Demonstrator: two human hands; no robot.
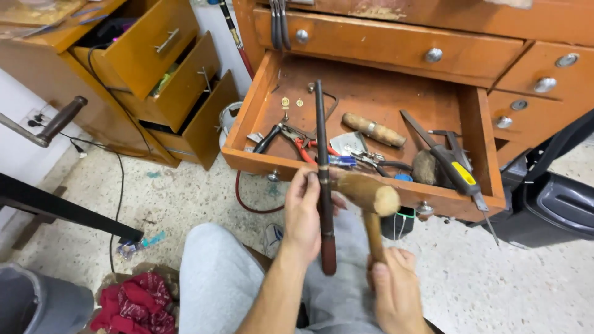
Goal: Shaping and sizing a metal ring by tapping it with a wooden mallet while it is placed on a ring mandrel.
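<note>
My left hand grips a long dark tapered steel rod with a reddish lower end, held upright over the front edge of the open wooden drawer. A thin ring-like band sits around the rod near my fingers. My right hand holds the handle of a wooden mallet, whose round head lies just right of the rod, touching or nearly touching it. My grey-trousered legs are below.
The drawer holds pliers, a wooden-handled tool, a caliper and small metal bits. A second cabinet with several open drawers stands left. A red cloth, cables and a grey bin lie on the speckled floor.
</note>
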